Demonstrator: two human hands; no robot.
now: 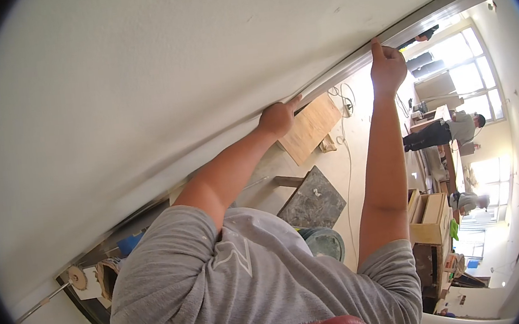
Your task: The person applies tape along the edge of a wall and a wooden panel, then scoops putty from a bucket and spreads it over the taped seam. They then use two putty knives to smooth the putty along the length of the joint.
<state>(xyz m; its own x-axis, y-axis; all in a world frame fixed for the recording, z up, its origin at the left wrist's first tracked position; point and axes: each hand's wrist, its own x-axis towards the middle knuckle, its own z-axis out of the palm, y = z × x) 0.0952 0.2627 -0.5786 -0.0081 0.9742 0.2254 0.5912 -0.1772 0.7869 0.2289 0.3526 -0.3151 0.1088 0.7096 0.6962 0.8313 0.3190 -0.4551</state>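
Note:
A long pale grey strip [409, 23] runs along the edge of a broad white panel surface [154, 65]. My left hand [278, 119] is closed at the strip's nearer part, a finger lying along its edge; the rest of its fingers are partly hidden. Farther along, my right hand [388, 66] grips the same edge, with one digit pressed against the strip and the others curled in. Both arms are stretched out from my grey T-shirt [265, 275].
Below stand a wooden board [311, 128], a stained dark board [314, 199] and a round bucket [324, 244]. A cord [350, 171] trails over the floor. Wooden drawers [431, 217] stand at right. A person [452, 129] is by a workbench, another person [471, 202] nearby.

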